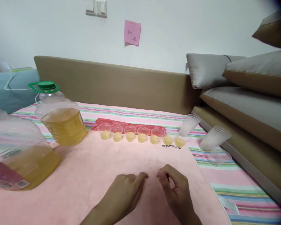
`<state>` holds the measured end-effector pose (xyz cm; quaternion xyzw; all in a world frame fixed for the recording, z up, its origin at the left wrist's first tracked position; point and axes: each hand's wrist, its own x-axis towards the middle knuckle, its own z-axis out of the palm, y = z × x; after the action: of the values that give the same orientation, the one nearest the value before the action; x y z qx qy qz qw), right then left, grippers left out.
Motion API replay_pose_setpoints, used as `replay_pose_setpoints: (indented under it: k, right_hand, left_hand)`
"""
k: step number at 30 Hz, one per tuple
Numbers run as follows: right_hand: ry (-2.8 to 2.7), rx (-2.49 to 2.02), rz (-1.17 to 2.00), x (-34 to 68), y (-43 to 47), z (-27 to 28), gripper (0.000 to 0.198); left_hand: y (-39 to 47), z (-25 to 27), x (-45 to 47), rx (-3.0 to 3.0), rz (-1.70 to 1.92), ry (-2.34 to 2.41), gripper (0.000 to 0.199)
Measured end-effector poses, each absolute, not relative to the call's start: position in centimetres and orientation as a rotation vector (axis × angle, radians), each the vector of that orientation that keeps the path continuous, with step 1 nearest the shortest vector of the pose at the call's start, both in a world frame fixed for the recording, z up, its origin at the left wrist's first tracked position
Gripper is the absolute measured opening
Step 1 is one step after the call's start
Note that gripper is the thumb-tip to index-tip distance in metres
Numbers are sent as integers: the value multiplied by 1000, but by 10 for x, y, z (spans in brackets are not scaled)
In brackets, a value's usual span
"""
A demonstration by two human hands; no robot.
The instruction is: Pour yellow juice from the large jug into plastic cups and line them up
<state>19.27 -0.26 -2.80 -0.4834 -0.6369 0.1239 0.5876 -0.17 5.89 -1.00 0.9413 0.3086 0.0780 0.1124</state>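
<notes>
Both hands hover over a pink cloth (103, 159), side by side and a little apart. My left hand (126, 190) is closed, its thumb along the curled fingers. My right hand (176, 190) is closed too, thumb and forefinger tips together in a ring. Nothing shows in either hand. Beyond them stands a row of several small clear plastic cups (130, 135), each with some yellow liquid in the bottom. To the left are two big plastic jugs part full of yellow liquid: the nearer jug (35, 165) and the farther jug (67, 125) with a green cap.
Red plastic packaging (119, 122) lies behind the cups. On the right, a stack of nested cups (189, 125) and another stack (214, 138) lie tilted on the striped sheet (245, 190), near a clear lid (219, 157). Grey and brown cushions (253, 100) line the right side.
</notes>
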Motion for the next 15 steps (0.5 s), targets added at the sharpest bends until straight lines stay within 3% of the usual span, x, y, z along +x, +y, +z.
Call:
replay_pose_setpoints:
  k: [4,8,12,15]
  right_hand:
    - [-1481,-1217,223,206,-6,-28,42]
    - [-1336,-1381,38,237,-5,-27,42]
    - [-1156,-1516,-461,288,3,-25,38]
    - [-911,-1688,-826,333,6,-29,47]
  left_hand:
    - [52,-9,5,2783,212,854,40]
    - [48,-19,1,2761,414,714,37]
    - [47,-32,-9,2846,671,645,29]
    - [43,-28,-11,2954,774,618,24]
